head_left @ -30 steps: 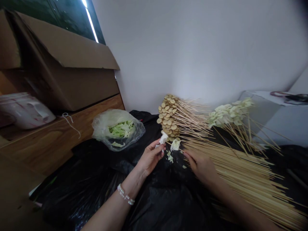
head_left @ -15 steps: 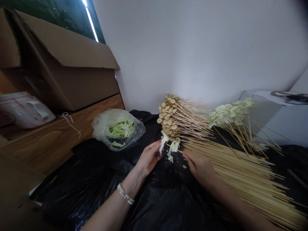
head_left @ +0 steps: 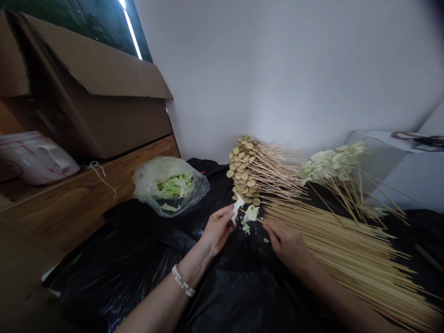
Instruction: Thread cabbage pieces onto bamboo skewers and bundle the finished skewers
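Between thumb and fingers, my left hand (head_left: 219,227) pinches a pale cabbage piece (head_left: 237,206). My right hand (head_left: 286,238) is closed on a thin wooden skewer (head_left: 261,221), which points left. Another cabbage piece (head_left: 251,213) appears threaded on that skewer, and the skewer's tip meets the piece in my left hand. Small cabbage scraps (head_left: 246,228) lie below on the black plastic sheet (head_left: 236,282). Just behind my hands is a stack of skewered round slices (head_left: 243,171), their sticks pointing right.
A clear plastic bag (head_left: 147,178) holds cut cabbage (head_left: 175,186) at left. Bare skewers (head_left: 350,249) lie spread at right, with finished-looking cabbage skewers (head_left: 333,164) behind them. A cardboard box (head_left: 104,111) and a white tub (head_left: 36,157) stand on a wooden surface at far left.
My left hand and its cabbage piece have shifted slightly right, closer to the piece on the skewer. My right hand has hardly moved.
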Demonstrator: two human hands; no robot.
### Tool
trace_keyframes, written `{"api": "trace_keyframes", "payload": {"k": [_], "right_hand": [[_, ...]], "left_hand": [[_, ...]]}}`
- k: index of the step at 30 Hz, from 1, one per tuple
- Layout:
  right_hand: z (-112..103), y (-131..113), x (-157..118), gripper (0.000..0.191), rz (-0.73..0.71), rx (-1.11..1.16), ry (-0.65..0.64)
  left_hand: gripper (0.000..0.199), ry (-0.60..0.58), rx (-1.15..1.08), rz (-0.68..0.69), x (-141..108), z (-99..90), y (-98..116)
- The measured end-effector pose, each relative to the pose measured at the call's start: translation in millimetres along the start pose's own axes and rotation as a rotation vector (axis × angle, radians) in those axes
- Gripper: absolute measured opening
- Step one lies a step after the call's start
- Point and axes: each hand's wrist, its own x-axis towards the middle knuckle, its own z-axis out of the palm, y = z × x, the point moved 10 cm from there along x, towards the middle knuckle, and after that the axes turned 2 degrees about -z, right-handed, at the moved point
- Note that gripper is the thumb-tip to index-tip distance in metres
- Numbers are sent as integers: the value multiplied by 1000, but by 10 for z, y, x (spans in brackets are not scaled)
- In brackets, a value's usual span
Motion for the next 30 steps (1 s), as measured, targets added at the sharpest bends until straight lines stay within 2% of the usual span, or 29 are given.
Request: {"api": "trace_keyframes", "payload": {"k": [7, 16, 25, 30], "right_hand": [[99, -26, 46, 33, 40, 128, -144], [-25, -30, 16, 32, -10, -56, -25], [91, -45, 30, 31, 13, 15, -155], [47, -53, 28, 32, -16, -94, -127]], "left_hand": [[29, -38, 25, 12, -32, 78, -20], [31, -31, 39, -11, -11, 49, -79], [35, -63, 70, 1, -39, 100, -52], [38, -60, 102, 14, -46, 103, -52]]}}
